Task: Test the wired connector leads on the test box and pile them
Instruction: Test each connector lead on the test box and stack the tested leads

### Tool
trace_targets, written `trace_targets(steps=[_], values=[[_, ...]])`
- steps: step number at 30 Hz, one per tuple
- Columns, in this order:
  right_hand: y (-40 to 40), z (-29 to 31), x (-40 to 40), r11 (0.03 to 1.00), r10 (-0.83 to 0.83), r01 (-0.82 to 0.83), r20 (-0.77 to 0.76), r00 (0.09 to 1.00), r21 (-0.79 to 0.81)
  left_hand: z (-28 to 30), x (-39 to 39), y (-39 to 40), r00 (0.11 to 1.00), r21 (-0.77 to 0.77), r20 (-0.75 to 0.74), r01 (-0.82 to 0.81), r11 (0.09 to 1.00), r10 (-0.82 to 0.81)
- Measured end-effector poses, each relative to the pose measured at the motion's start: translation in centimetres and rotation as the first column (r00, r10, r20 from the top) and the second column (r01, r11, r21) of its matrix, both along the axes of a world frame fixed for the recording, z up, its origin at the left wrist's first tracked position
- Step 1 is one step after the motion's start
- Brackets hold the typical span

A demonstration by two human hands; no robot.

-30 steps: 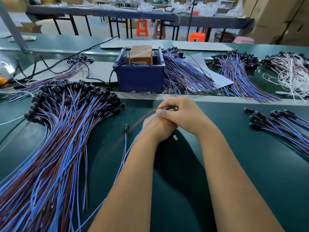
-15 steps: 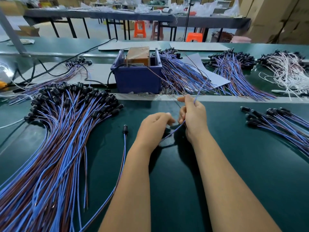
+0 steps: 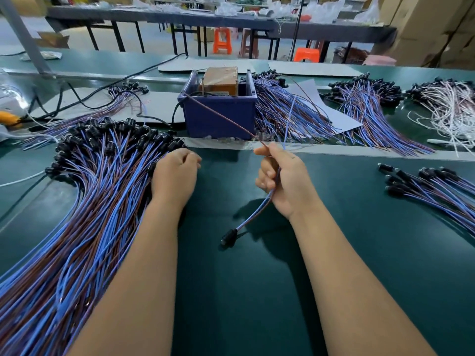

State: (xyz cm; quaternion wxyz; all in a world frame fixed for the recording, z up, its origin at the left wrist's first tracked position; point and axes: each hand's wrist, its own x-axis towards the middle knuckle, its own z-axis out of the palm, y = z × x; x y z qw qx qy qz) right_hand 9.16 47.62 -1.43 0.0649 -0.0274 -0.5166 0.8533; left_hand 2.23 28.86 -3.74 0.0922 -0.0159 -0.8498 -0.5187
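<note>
Brown and blue wires of one lead run through our right hand, fingers curled shut around them, thumb and forefinger pinching near the bare ends. We judge the grip sits high so the two ends can fan apart: the brown one slants up toward the nail-like pins on the blue test box just beyond the hand, while the blue one points straight up. Below the hand the black connector dangles just off the green bench, clear of everything.

Our left hand rests in a loose fist at the edge of the large pile of leads on its outer side; whether it grips any wire we cannot tell. A smaller pile lies well out past the right hand, likely for tested leads. More bundles crowd the box's right flank, where loose ends could snag the raised wires.
</note>
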Motion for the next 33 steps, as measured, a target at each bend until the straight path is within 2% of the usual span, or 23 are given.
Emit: trace_targets(steps=[2, 4, 6, 8, 12, 15, 19, 23, 25, 29, 33], values=[[-0.7, 0.1, 0.0, 0.99, 0.136, -0.134, 0.054, 0.989, -0.055, 0.7, 1.0, 1.9, 0.992, 0.243, 0.057, 0.096, 0.965, -0.113], [-1.3, 0.0, 0.0, 0.984, 0.177, -0.179, 0.111, 0.978, 0.008, 1.3, 2.4, 4.5, 0.948, 0.425, 0.092, 0.239, 0.873, -0.305], [-1.9, -0.1, 0.0, 0.976, 0.09, -0.114, 0.134, 0.987, 0.184, 1.6, 4.0, 6.8, 0.901, 0.497, 0.033, 0.362, 0.789, -0.434], [-2.5, -0.2, 0.0, 0.944, -0.015, -0.024, 0.116, 0.993, 0.328, 1.6, 4.9, 8.1, 0.897, 0.563, 0.005, 0.364, 0.742, -0.443], [-2.4, -0.3, 0.2, 0.858, -0.128, 0.115, -0.008, 0.992, 0.501, 1.3, 4.5, 8.3, 0.919, 0.598, -0.051, 0.341, 0.725, -0.391], [-2.2, -0.4, 0.3, 0.804, -0.199, 0.193, -0.051, 0.979, 0.562, 1.1, 4.2, 7.9, 0.926, 0.637, -0.09, 0.336, 0.694, -0.366], [-1.3, -0.7, 0.0, 0.612, -0.426, 0.406, -0.15, 0.892, 0.679, 0.7, 3.4, 7.7, 0.968, 0.647, -0.053, 0.222, 0.73, -0.247], [0.5, -0.8, -0.2, 0.598, -0.523, 0.469, -0.127, 0.843, 0.65, 0.7, 3.2, 7.6, 0.971, 0.675, -0.036, 0.199, 0.71, -0.238], [0.8, -0.8, -0.1, 0.642, -0.501, 0.447, -0.101, 0.859, 0.623, 0.9, 3.1, 7.2, 0.975, 0.659, -0.031, 0.187, 0.728, -0.221], [0.3, -0.6, 0.2, 0.684, -0.459, 0.44, -0.124, 0.88, 0.582, 1.0, 2.4, 4.6, 0.991, 0.554, -0.027, 0.121, 0.824, -0.127], [-0.5, -0.3, 0.4, 0.722, -0.391, 0.425, -0.184, 0.902, 0.546, 1.1, 2.3, 2.7, 0.995, 0.551, -0.043, 0.096, 0.829, -0.087]])
